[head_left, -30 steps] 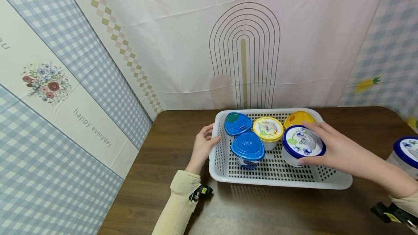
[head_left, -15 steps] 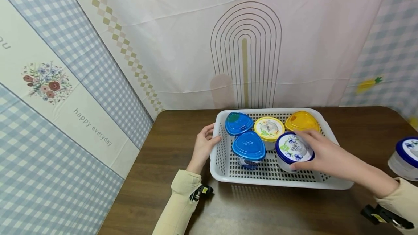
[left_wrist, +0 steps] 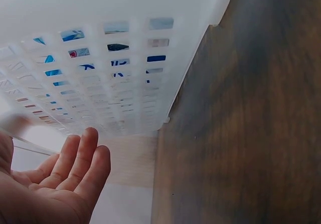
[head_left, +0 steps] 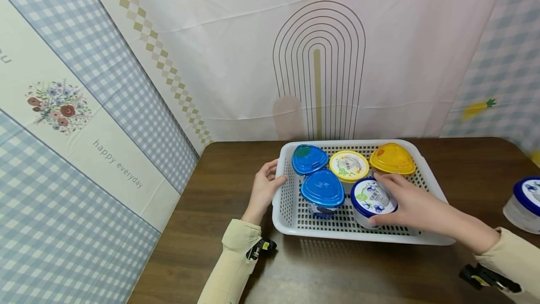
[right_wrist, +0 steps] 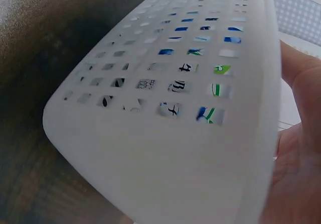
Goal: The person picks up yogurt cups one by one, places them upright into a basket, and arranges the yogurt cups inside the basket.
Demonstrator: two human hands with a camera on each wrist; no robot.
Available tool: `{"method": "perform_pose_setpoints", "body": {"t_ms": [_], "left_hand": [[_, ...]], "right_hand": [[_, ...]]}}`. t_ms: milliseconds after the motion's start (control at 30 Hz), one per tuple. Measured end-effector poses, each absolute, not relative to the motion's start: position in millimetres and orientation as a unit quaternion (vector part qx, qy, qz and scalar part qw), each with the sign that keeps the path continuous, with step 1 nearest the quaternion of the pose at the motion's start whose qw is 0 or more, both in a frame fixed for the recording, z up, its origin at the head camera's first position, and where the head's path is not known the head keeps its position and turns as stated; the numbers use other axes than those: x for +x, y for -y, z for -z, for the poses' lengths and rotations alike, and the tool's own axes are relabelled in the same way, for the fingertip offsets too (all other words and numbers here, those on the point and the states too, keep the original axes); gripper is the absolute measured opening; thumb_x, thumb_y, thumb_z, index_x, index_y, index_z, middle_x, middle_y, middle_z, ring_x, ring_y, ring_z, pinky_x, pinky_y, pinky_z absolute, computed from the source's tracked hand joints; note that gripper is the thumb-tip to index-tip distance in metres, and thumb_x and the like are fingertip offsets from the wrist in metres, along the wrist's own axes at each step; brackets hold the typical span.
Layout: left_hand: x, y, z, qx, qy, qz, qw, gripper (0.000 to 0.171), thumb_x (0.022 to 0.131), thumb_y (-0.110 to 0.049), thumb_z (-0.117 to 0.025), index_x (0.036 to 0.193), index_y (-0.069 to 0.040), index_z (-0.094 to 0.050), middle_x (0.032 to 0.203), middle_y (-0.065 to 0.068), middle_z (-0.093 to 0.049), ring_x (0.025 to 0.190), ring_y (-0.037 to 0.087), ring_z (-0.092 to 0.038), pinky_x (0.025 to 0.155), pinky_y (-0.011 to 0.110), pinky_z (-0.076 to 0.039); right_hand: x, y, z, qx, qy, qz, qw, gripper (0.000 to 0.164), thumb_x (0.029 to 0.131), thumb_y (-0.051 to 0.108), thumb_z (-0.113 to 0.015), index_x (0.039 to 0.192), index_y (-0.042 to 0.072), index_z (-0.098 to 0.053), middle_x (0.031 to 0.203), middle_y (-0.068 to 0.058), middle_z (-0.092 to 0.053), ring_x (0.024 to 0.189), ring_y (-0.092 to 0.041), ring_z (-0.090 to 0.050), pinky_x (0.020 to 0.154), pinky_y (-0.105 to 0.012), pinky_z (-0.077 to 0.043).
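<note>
A white perforated plastic basket (head_left: 363,237) sits on the table with several lidded tubs inside. My right hand (head_left: 415,205) grips a clear round tub with a dark blue rim and blueberry-print lid (head_left: 373,196), thumb in front and fingers behind, at the front right inside the basket. My left hand (head_left: 263,191) holds the basket's left end, thumb over the rim and fingers outside; the left wrist view shows those fingers (left_wrist: 83,158) below the slotted wall. Left of the held tub are two blue-lidded containers (head_left: 322,187) and a yellow-rimmed round tub (head_left: 348,165).
A yellow-lidded container (head_left: 392,158) occupies the basket's back right corner. Another blue-rimmed tub (head_left: 525,204) stands on the wooden table (head_left: 228,172) at the far right, cut off by the frame. A patterned cloth backdrop (head_left: 236,60) hangs behind the table.
My right hand has moved the blue-rimmed tub left and toward the front within the basket, uncovering more of the yellow lid. My left hand stays at the basket's left end.
</note>
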State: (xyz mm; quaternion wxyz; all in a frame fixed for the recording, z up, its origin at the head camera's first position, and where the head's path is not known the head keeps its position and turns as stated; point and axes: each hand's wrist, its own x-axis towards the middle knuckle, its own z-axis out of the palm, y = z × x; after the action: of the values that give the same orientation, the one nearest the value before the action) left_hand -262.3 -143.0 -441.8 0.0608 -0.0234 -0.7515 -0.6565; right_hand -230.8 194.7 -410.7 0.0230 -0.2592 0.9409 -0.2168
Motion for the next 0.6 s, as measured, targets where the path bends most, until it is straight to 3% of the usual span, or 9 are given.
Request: {"method": "perform_pose_setpoints", "body": {"t_ms": [300,600], "left_hand": [[-266,143,446,-0.022,0.751,0.657,0.061,0.052,0.081,0.002,-0.063,0.13,0.003,-0.046,0.117,0.022,-0.055,0.087,0.022,-0.059,0.072,0.037,-0.054],[-281,148,470,-0.017,0.749,0.659,0.072,0.052,0.081,-0.004,-0.066,0.13,-0.006,-0.049,0.116,0.014,-0.057,0.087,0.023,-0.06,0.071,0.037,-0.054]], "right_hand": [[-233,-191,422,-0.247,-0.945,0.215,0.019,0.113,0.065,0.072,-0.065,0.14,-0.006,-0.033,0.134,-0.03,-0.035,0.111,-0.042,-0.044,0.082,-0.058,-0.042],[-236,-186,428,-0.241,-0.945,0.22,0.018,0.112,0.064,0.07,-0.067,0.14,-0.005,-0.033,0.132,-0.028,-0.037,0.108,-0.04,-0.046,0.083,-0.057,-0.043]]}}
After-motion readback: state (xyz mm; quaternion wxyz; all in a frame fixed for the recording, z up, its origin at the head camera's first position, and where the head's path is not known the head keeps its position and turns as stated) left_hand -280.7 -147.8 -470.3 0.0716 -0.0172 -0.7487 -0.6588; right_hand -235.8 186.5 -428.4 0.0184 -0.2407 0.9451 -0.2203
